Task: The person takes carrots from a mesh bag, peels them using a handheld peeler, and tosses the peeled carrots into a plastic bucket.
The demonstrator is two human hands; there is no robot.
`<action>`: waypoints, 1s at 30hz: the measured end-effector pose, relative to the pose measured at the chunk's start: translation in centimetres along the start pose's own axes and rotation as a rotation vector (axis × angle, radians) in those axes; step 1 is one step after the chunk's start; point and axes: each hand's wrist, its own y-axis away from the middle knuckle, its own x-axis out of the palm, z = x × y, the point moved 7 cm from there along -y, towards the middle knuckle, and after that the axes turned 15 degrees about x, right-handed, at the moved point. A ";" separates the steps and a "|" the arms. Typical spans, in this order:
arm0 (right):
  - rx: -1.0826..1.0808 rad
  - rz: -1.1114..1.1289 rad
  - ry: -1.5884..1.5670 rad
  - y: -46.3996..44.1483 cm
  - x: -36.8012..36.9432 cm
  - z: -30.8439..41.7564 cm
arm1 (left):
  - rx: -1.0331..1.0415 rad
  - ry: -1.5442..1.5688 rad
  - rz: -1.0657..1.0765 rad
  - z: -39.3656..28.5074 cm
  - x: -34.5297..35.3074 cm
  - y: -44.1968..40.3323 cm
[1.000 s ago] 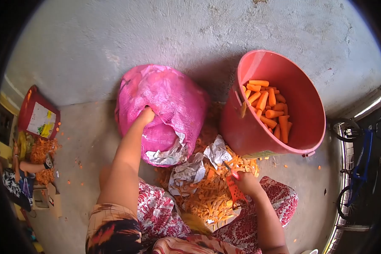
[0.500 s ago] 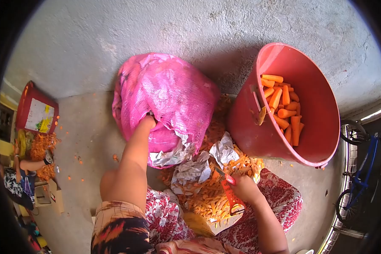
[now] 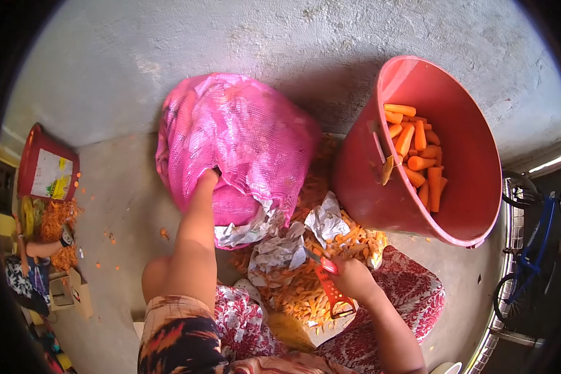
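Note:
My left hand [image 3: 210, 177] reaches through an opening in the pink mesh sack [image 3: 249, 134]; its fingers are hidden inside. In my right hand [image 3: 353, 278] are a red-handled knife [image 3: 321, 261], its blade pointing up and left, and a red peeler [image 3: 333, 292] hanging below it. Both are held over a heap of carrot peelings [image 3: 299, 299]. Crumpled paper [image 3: 279, 250] lies on the heap by the sack's lower edge. Peeled carrots [image 3: 421, 140] are inside the large red bucket [image 3: 368, 168], which leans with its mouth turned toward me.
A rough grey wall [image 3: 280, 37] rises behind the sack and bucket. Far left, another person's arm [image 3: 40, 249] is beside a second red bucket [image 3: 48, 165], orange peelings [image 3: 59, 227] and a cardboard box [image 3: 71, 293]. A blue bicycle [image 3: 533, 249] stands at the right.
The view has shifted slightly. My left arm stays in the sack, and the sack's top looks a little fuller on the left. My right hand still holds the knife and peeler.

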 end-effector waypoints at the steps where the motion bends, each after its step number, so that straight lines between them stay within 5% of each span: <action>1: -0.004 -0.010 -0.015 0.0 -0.1 0.2 | 0.027 -0.010 -0.049 0.3 0.4 -0.4; 4: 0.003 -0.018 -0.002 -0.3 -0.2 0.0 | 0.102 0.019 -0.392 1.3 1.5 -0.6; 9: 0.040 -0.102 -0.127 -0.6 -1.3 -0.8 | 0.304 -0.113 -0.356 0.2 1.6 -1.3; 14: 0.264 -0.164 -0.210 -0.8 -3.1 -2.9 | 0.299 -0.109 -0.361 -0.1 0.6 -1.7; 30: 0.317 -0.304 -0.343 -0.4 -4.7 -3.9 | 0.282 -0.091 -0.377 -0.4 0.1 -1.9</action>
